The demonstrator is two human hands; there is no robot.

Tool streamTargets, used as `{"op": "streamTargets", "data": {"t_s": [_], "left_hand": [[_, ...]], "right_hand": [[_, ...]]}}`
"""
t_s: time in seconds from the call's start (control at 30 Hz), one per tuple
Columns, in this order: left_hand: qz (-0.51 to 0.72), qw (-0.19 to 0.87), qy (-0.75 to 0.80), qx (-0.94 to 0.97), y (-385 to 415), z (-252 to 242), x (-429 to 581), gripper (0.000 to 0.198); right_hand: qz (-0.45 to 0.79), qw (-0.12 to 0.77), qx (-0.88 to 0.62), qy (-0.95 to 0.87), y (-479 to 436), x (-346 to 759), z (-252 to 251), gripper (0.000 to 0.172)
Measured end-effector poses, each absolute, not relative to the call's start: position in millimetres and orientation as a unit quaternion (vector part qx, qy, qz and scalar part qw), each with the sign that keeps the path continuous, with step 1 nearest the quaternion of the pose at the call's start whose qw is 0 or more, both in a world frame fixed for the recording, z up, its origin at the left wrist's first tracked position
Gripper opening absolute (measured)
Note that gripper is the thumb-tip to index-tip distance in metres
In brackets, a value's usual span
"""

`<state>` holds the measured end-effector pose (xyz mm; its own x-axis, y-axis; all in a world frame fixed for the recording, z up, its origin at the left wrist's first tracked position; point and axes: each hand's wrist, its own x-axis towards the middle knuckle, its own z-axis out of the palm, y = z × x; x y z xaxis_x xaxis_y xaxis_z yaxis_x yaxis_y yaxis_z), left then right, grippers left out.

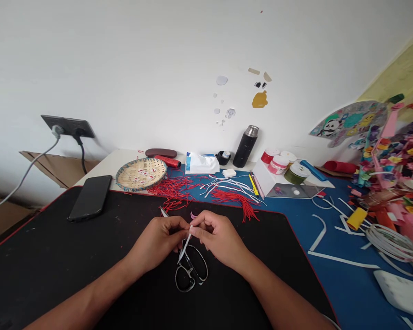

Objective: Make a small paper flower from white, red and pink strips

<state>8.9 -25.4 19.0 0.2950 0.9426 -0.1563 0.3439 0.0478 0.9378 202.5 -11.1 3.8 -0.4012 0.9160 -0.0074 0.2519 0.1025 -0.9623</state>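
White strip (pixel 186 245) at centre, above the black mat (pixel 48 256); pinched near its upper end by thumb and forefinger of the left hand (pixel 158 240), and likewise, just beside, by the right hand (pixel 225 238); loose end slanting down across the handles of the scissors (pixel 192 267). Step in hand, judged by grip: fine fingertip work at that upper end, perhaps a fold or tuck; too small to tell which. Next move seems to call for a firm pinch on one side and small, careful finger shifts on the other. Surface and room, left to right: wall socket (pixel 68 126) with two plugs; phone (pixel 90 198) lying on the mat; woven basket (pixel 134 189) at the pale edge of the tabletop (pixel 105 165), small pieces inside; red cords (pixel 172 188) strewn beside it; tissue pack (pixel 202 163); white cords (pixel 227 185) near a red bundle (pixel 236 199); black bottle (pixel 245 149) upright by the wall; yellow cutter (pixel 253 184); ribbon spools (pixel 278 165) on a white box (pixel 260 176); cut strips (pixel 344 260) over blue covering (pixel 299 206); coiled cable (pixel 392 243); bright paper flowers (pixel 371 156) crowding far right. Behind, pale wall (pixel 124 68), patchy with stickers.
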Motion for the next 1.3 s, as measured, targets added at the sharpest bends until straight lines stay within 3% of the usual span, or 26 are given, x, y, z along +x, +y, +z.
{"op": "streamTargets", "data": {"t_s": [0.4,0.83,1.3], "left_hand": [[0.285,0.501,0.518,0.633,-27,21,10,0.029],[0.294,0.677,0.435,0.516,-17,17,3,0.047],[0.302,0.710,0.444,0.456,-17,6,4,0.046]], "right_hand": [[0.457,0.321,-0.434,-0.707,-10,206,8,0.009],[0.507,0.327,-0.450,-0.658,-10,205,13,0.013],[0.529,0.319,-0.449,-0.645,-12,203,9,0.012]]}}
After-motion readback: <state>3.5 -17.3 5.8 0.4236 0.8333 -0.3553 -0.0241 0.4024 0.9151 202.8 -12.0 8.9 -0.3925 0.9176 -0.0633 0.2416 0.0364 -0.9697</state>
